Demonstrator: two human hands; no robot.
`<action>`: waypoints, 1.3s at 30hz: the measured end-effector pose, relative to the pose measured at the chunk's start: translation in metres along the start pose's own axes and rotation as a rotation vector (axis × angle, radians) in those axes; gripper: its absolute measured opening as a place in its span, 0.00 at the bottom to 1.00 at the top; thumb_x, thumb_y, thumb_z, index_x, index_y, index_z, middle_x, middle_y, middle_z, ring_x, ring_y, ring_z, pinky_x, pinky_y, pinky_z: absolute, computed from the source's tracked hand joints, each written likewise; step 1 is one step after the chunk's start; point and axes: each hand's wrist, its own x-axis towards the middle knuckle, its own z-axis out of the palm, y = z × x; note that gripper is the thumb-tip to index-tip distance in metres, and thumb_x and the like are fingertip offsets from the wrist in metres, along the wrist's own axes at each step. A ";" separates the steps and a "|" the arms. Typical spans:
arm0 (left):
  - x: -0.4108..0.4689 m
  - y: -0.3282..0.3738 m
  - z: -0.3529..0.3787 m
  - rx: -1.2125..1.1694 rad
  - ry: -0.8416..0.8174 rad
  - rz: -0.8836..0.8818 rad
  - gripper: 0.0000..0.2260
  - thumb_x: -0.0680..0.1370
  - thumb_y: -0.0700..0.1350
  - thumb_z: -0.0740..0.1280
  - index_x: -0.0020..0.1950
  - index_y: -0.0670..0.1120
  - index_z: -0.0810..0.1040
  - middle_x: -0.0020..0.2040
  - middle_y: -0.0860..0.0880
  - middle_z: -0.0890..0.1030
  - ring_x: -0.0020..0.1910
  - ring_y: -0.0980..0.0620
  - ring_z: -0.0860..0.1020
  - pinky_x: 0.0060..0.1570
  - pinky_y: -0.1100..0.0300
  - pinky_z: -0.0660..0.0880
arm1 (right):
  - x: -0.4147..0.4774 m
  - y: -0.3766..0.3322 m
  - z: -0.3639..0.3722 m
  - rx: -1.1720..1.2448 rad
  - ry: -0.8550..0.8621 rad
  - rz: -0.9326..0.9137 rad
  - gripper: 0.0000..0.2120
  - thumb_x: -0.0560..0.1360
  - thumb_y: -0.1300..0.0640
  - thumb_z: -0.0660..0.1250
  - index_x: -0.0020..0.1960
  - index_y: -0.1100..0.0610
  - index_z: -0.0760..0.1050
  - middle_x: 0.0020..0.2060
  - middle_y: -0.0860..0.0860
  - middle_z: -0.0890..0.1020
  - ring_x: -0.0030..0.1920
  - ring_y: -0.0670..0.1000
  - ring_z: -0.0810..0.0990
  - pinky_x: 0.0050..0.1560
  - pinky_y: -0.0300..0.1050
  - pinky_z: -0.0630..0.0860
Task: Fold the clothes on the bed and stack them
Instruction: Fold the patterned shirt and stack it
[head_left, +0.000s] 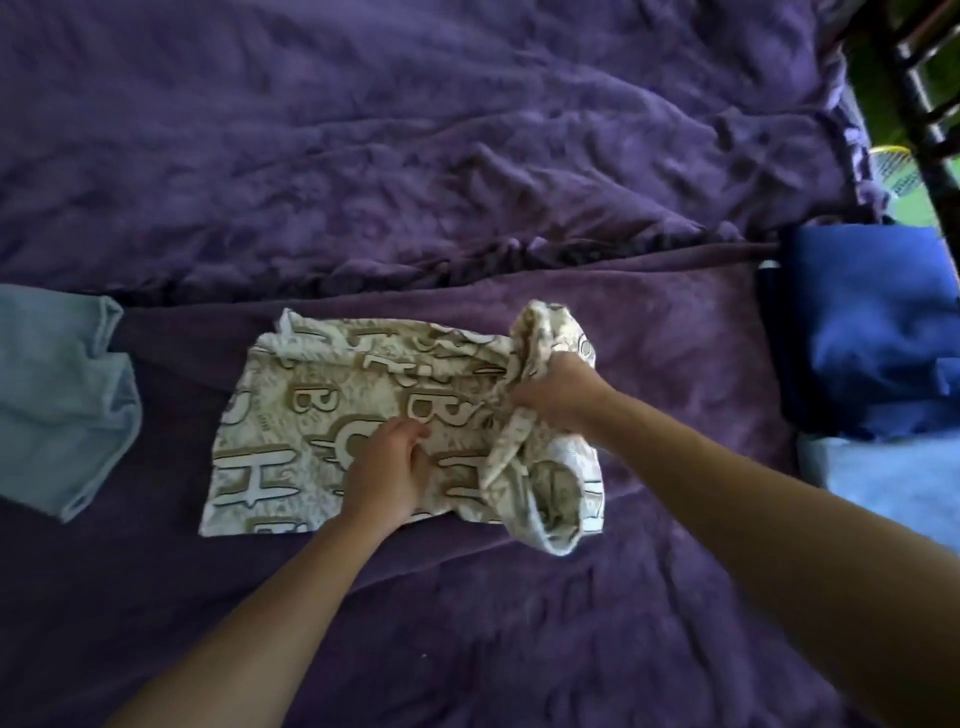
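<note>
A cream shirt with tan block letters (322, 415) lies flat across the purple bed (467, 597), its right end bunched and lifted. My right hand (558, 392) grips that bunched end, with fabric standing up above the fist and a sleeve loop hanging below it. My left hand (387, 467) rests on the middle of the shirt near its front edge, fingers bent against the cloth; whether it pinches the fabric is unclear.
A light blue garment (57, 400) lies at the left edge. At the right, dark blue folded clothes (872, 332) sit above a pale blue piece (893, 488). A rumpled purple blanket (415, 130) covers the far half. A dark wooden frame (924, 78) stands at the top right.
</note>
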 end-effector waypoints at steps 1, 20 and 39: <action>-0.004 -0.016 -0.010 -0.015 0.007 -0.038 0.10 0.78 0.40 0.61 0.57 0.45 0.79 0.55 0.46 0.78 0.53 0.46 0.78 0.50 0.52 0.75 | 0.004 -0.009 0.021 0.011 -0.054 0.027 0.10 0.70 0.56 0.73 0.45 0.61 0.78 0.36 0.56 0.81 0.31 0.53 0.80 0.30 0.44 0.79; -0.026 -0.066 0.030 0.517 -0.204 0.319 0.19 0.81 0.52 0.56 0.70 0.50 0.71 0.70 0.47 0.70 0.68 0.44 0.66 0.64 0.47 0.66 | 0.031 0.077 0.053 -0.564 0.504 -0.398 0.22 0.74 0.45 0.68 0.66 0.47 0.71 0.71 0.50 0.67 0.69 0.55 0.66 0.60 0.58 0.72; -0.047 -0.164 -0.112 -0.055 0.115 -0.233 0.07 0.76 0.38 0.66 0.51 0.44 0.83 0.49 0.45 0.79 0.44 0.44 0.80 0.45 0.54 0.76 | -0.037 -0.121 0.176 0.089 0.056 -0.302 0.37 0.71 0.55 0.70 0.74 0.51 0.55 0.42 0.53 0.83 0.44 0.55 0.83 0.48 0.56 0.80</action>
